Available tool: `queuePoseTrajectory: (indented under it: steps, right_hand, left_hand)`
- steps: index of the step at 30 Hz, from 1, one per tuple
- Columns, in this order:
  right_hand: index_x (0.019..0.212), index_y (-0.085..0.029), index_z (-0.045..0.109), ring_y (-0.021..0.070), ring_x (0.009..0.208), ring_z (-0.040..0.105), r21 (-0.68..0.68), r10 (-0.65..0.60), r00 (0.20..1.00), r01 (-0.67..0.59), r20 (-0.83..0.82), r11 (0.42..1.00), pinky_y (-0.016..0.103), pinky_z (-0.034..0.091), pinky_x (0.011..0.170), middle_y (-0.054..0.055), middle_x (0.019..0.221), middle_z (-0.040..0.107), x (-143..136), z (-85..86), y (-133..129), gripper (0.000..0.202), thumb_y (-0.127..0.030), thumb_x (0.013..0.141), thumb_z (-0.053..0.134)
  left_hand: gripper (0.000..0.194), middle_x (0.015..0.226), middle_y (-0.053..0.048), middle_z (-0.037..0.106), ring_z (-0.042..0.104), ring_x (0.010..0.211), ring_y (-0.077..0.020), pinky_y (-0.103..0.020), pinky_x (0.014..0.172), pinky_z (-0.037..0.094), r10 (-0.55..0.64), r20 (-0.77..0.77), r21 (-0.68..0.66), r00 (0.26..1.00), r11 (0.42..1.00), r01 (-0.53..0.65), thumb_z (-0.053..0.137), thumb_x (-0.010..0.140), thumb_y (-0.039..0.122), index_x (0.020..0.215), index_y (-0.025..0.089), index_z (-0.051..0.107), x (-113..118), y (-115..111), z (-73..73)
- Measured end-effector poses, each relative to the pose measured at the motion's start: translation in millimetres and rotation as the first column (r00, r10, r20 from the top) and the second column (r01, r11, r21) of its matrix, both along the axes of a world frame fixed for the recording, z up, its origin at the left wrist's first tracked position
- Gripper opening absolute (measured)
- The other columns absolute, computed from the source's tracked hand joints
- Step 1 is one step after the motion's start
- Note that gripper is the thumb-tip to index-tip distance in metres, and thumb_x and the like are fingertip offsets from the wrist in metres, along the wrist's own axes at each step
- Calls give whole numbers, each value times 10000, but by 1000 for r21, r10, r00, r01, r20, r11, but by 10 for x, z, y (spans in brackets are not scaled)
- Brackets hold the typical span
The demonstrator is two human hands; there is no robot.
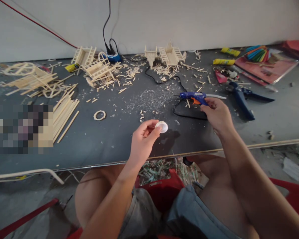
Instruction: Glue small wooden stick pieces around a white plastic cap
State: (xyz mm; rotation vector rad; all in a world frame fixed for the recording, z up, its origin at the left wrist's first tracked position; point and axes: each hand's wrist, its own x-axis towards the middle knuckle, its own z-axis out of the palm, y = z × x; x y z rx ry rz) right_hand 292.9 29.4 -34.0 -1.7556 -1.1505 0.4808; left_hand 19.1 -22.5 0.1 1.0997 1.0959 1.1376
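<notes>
Surface (84,146): dark grey, far edge along a pale wall, near edge before the seated person.

Left hand (144,138): over the surface, near the middle of its near edge; fingers closed on the rim of a small round white piece (163,127), which is held up, tilted, with pale stick bits along its upper rim.

Right hand (218,113): right of the left hand, farther from the near edge; fingers clamped around the grip of a blue glue gun (194,96) with an orange trigger. Nozzle toward the left edge, well apart from the white piece; white glue stick (218,96) projecting from the rear. Black cord lying on the surface below.

Small cut pieces (142,116): just beyond the left hand.

Stick ring (99,115): one, lying flat, left of the left hand.

Loose sticks (66,116): one bundle, toward the left edge.

Stick models: several; two near the middle of the far edge, others toward the far left corner.

Blue-handled tool (241,99): one, right of the right hand.

Yellow tubes: two near the far right corner, beside a pink folder (276,71); another among the left models.
</notes>
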Motion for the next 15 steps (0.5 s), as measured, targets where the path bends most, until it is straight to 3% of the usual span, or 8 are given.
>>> queuePoseTrajectory:
  steps: [9, 15]
  right_hand:
    - [1023, -178, 644, 178, 870, 636, 20, -10, 999, 11, -39, 1000, 381, 468, 861, 40, 949, 676, -42, 16, 6, 324, -228, 706, 683]
    - [976, -207, 658, 161, 802, 624, -16, -33, 997, 32, -71, 999, 357, 467, 806, 16, 892, 667, -26, 44, 4, 279, -256, 705, 698]
  left_hand:
    - [250, 906, -41, 690, 618, 720, -123, -261, 692, 521, -6, -28, -8, 1000, 1000, 6, 689, 776, 338, 980, 195, 660, -3, -8, -1]
    - [241, 883, -19, 681, 601, 703, -100, -230, 689, 508, -7, 17, -18, 1000, 1000, 7, 707, 767, 317, 973, 199, 664, -1, -4, -9]
